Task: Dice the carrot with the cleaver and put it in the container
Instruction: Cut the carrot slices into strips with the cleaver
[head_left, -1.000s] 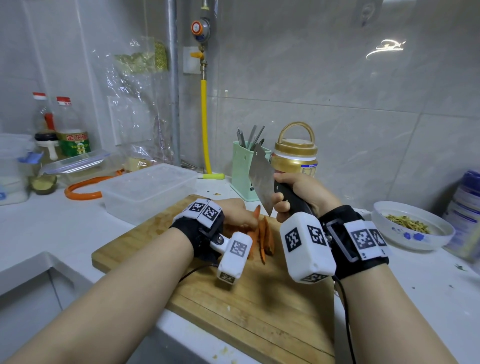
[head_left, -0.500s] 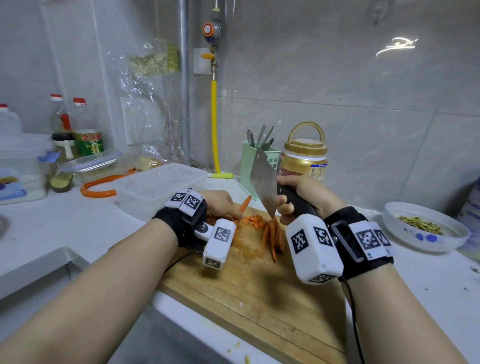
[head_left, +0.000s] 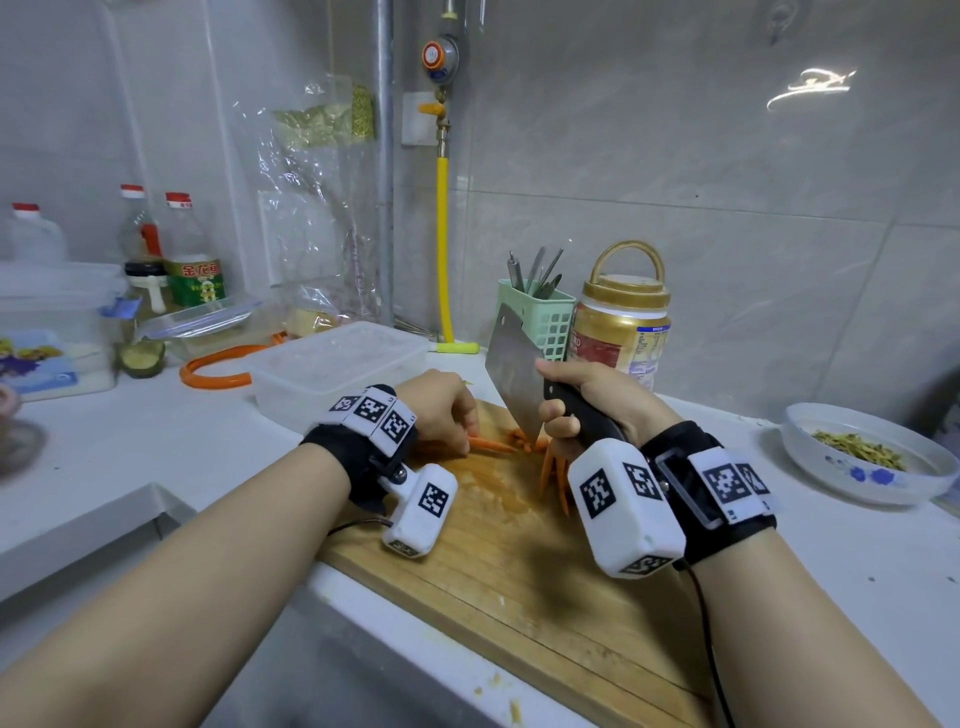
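Note:
On the wooden cutting board (head_left: 519, 561) lie orange carrot strips (head_left: 550, 470) and a few small cut pieces by the blade. My left hand (head_left: 441, 410) has its fingers curled down onto a carrot strip (head_left: 488, 444), pinning it to the board. My right hand (head_left: 592, 402) grips the black handle of the cleaver (head_left: 514, 369), whose steel blade stands upright with its edge down at the strip's right end. A clear plastic container (head_left: 332, 364) sits just behind the board on the left.
A green utensil holder (head_left: 540, 317) and a gold-lidded jar (head_left: 623, 322) stand behind the cleaver. At the right, a glass bowl (head_left: 862, 457) holds scraps. Bottles (head_left: 192, 260), boxes and an orange hose (head_left: 218, 364) crowd the left counter. A sink edge lies below the board.
My left hand has laid a carrot strip flat across the board and the cleaver's edge has come down onto it. The view has shifted slightly.

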